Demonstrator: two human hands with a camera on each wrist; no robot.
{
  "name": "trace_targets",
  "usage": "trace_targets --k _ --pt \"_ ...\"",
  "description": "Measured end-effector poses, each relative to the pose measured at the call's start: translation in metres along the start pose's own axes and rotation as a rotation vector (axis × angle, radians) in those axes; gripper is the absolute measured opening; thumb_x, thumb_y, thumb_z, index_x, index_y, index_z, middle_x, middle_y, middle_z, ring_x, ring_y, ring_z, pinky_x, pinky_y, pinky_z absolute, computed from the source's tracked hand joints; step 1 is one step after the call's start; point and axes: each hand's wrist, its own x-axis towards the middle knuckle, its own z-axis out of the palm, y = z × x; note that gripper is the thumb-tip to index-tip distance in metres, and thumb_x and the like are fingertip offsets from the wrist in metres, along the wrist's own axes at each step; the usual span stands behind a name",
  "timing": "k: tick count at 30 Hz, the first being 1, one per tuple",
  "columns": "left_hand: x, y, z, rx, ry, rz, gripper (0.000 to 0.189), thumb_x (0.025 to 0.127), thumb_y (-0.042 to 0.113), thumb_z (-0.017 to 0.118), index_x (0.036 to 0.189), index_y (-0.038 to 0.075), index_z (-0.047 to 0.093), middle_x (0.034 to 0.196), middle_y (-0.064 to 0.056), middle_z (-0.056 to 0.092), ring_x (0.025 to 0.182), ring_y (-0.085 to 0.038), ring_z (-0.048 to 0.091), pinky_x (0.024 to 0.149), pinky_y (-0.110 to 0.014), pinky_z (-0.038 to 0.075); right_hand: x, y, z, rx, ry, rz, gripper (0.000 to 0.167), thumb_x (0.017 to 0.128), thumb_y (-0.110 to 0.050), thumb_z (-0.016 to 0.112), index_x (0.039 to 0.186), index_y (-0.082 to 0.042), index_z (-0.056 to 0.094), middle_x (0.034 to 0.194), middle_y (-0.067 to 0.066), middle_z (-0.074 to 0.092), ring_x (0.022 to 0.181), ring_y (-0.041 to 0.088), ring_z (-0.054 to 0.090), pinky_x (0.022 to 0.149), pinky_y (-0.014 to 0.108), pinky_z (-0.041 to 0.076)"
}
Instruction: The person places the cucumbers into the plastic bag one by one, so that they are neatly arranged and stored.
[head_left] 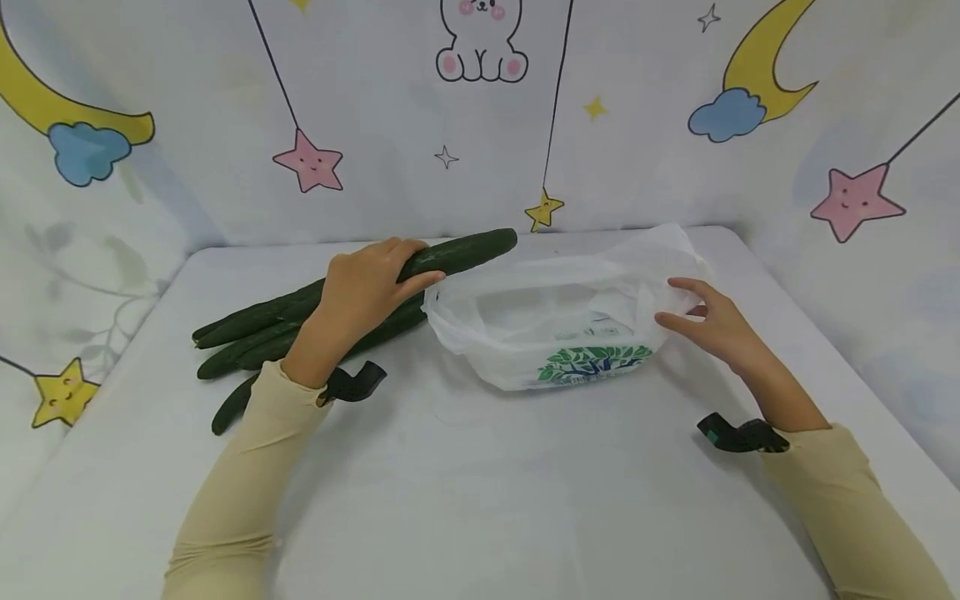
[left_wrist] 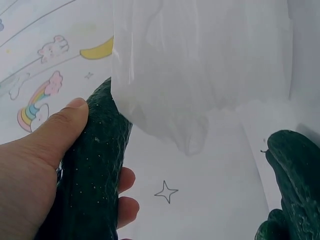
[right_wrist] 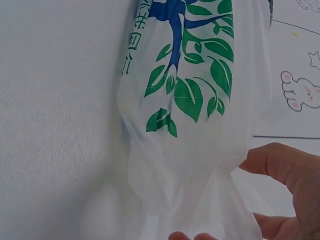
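Note:
My left hand (head_left: pixel 363 287) grips a dark green cucumber (head_left: pixel 472 250), thumb along one side and fingers round the other. The cucumber is raised and tilted, its far end near the left side of the bag's mouth. In the left wrist view the bag's film hides part of the cucumber's tip (left_wrist: pixel 102 95). A white plastic bag (head_left: pixel 487 362) printed with a green and blue tree lies on its side, mouth gaping. At the bag's right end my right hand (head_left: pixel 720 329) holds the thin film, thumb and curled fingers on either side of it.
Several more cucumbers (head_left: pixel 258 321) lie in a loose pile on the left, partly behind my left forearm. The white table (head_left: pixel 480 500) meets a cloth backdrop (head_left: pixel 390 100) with cartoon stars and moons. Small black wrist cameras (head_left: pixel 738 435) stick out from both sleeves.

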Motion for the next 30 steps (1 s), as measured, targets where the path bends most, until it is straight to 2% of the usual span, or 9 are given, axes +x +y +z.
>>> trace_targets --k 4,10,16,19,26,30 --pt "0.004 0.007 0.0 0.005 0.02 0.037 0.055 0.087 0.05 0.067 0.12 0.005 0.068 0.105 -0.013 0.072 0.053 -0.026 0.057 0.039 -0.03 0.031 0.0 -0.002 -0.001 0.004 0.004 -0.002 0.077 0.096 -0.039 0.059 0.155 -0.006 0.021 0.156 0.029 0.017 0.132 0.051 0.03 0.097 0.067 0.036" --pt "0.013 0.019 0.003 0.018 -0.003 0.082 0.055 0.088 0.052 0.065 0.119 0.007 0.069 0.098 -0.01 0.073 0.057 -0.025 0.059 0.039 -0.03 0.032 0.0 -0.002 -0.001 -0.001 0.009 0.009 0.077 0.096 -0.039 0.059 0.155 -0.005 0.021 0.154 0.03 0.019 0.13 0.051 0.031 0.096 0.066 0.037" --pt "0.022 0.03 0.007 0.013 -0.016 0.111 0.055 0.088 0.054 0.065 0.119 0.008 0.069 0.099 -0.009 0.073 0.062 -0.026 0.063 0.04 -0.031 0.037 0.0 -0.003 -0.001 0.009 -0.001 0.012 0.077 0.096 -0.039 0.06 0.155 -0.005 0.021 0.155 0.029 0.019 0.131 0.05 0.031 0.096 0.065 0.037" --pt "0.025 0.035 0.008 0.018 -0.043 0.113 0.056 0.088 0.055 0.063 0.12 0.009 0.068 0.102 -0.008 0.073 0.065 -0.025 0.064 0.041 -0.031 0.038 0.0 -0.004 0.0 0.009 0.002 0.01 0.077 0.096 -0.038 0.06 0.155 -0.005 0.022 0.154 0.029 0.02 0.131 0.05 0.032 0.096 0.064 0.038" --pt "0.035 0.053 0.009 0.023 -0.156 0.103 0.059 0.091 0.059 0.056 0.127 0.013 0.065 0.12 -0.006 0.069 0.08 -0.024 0.069 0.042 -0.029 0.037 0.0 -0.002 0.001 -0.015 0.007 -0.001 0.074 0.097 -0.036 0.059 0.154 -0.003 0.023 0.151 0.031 0.024 0.129 0.051 0.035 0.096 0.065 0.04" --pt "0.039 0.062 0.009 0.024 -0.14 0.133 0.057 0.092 0.058 0.056 0.125 0.013 0.066 0.119 -0.005 0.07 0.084 -0.022 0.07 0.043 -0.029 0.039 -0.001 -0.003 0.0 -0.021 0.012 -0.017 0.073 0.097 -0.033 0.06 0.153 -0.002 0.023 0.151 0.032 0.024 0.128 0.051 0.036 0.095 0.064 0.041"
